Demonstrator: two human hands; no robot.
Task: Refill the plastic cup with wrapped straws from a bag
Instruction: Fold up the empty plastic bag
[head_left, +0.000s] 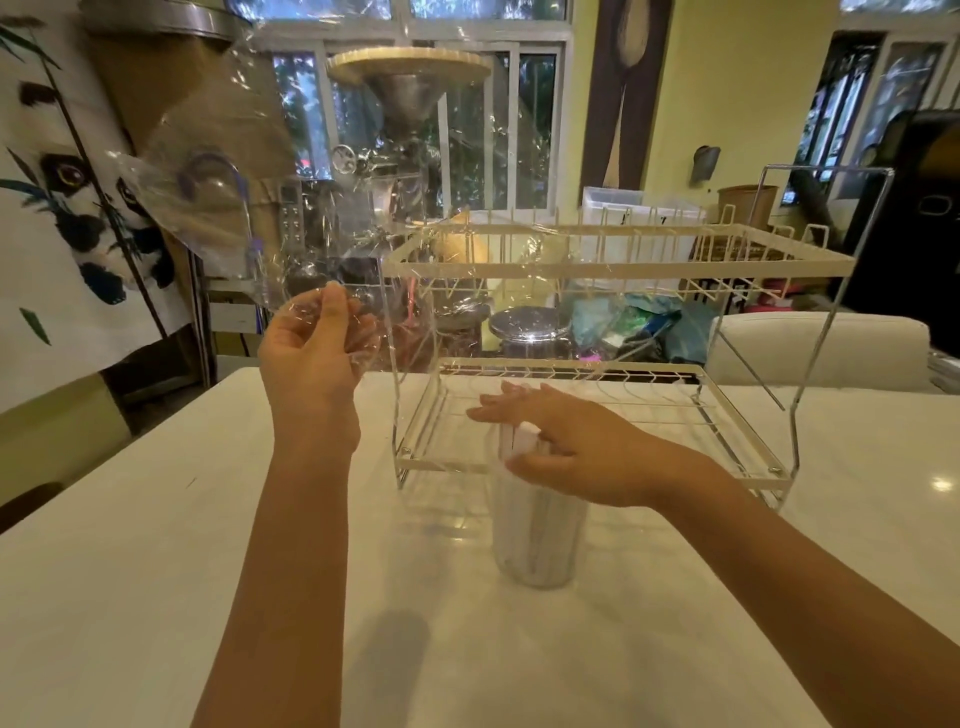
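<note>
A clear plastic cup (537, 540) stands on the white table (156, 571), filled with white wrapped straws (519, 441) that poke out of its top. My right hand (561, 447) rests over the straw tops, fingers stretched out, thumb beside the bundle. My left hand (317, 353) is raised to the left and pinches the lower edge of a large clear plastic bag (291, 171), which is held up high and looks empty and crumpled.
A two-tier white wire dish rack (613, 270) stands directly behind the cup. A panda painting (78, 208) leans at the left. A steel machine and a lidded jar (530, 327) sit beyond the table's far edge.
</note>
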